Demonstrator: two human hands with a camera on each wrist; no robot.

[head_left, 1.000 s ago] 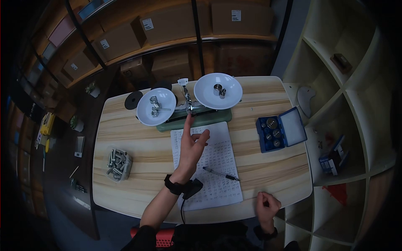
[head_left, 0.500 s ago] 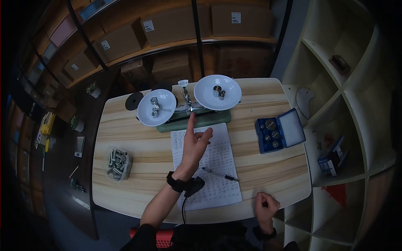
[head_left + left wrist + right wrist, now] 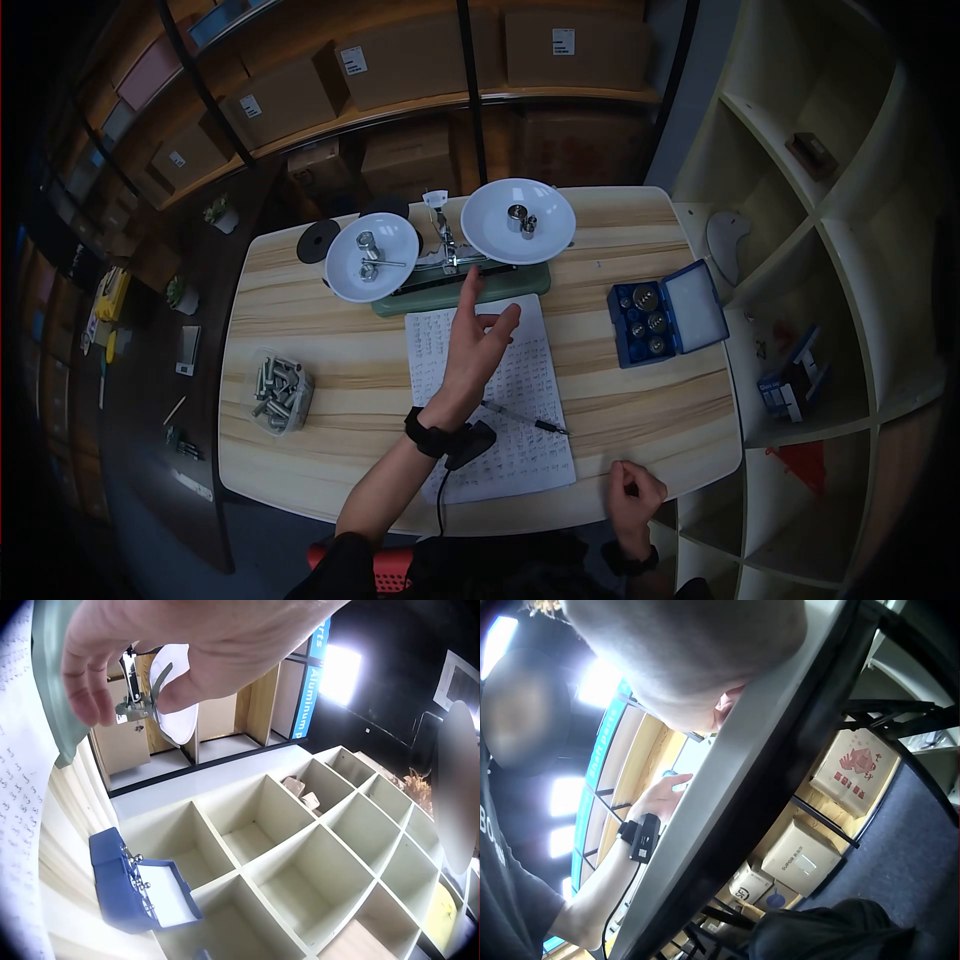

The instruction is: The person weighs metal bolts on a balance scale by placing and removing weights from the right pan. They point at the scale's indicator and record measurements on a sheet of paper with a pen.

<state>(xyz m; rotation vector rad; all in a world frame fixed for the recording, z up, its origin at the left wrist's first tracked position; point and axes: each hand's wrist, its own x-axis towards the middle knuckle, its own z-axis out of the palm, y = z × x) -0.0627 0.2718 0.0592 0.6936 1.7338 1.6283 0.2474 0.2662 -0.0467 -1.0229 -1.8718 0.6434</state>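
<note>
A balance scale with a green base [image 3: 518,285] and two white pans stands at the table's back. In its left pan [image 3: 345,275] lie several metal bolts and nuts [image 3: 368,257]; the right pan [image 3: 550,200] holds metal weights [image 3: 518,217]. My left hand [image 3: 474,350] hovers above a handwritten sheet [image 3: 530,460], index finger extended toward the base, thumb apart, holding nothing. In the left wrist view, the left hand [image 3: 180,630] overlaps the scale's metal middle. By the front edge, my right hand [image 3: 636,498] rests loosely curled and holds nothing.
A pen [image 3: 525,417] lies on the sheet. To the left stands a clear tub of bolts [image 3: 281,392]; to the right, an open blue case of weights [image 3: 650,325]. Dark discs [image 3: 318,240] lie behind the left pan. Cubby shelves [image 3: 735,430] border the table's right side.
My left hand has shifted a little to the right, its index fingertip moving from the scale's middle along the front of the base. The right hand stays at the table edge.
</note>
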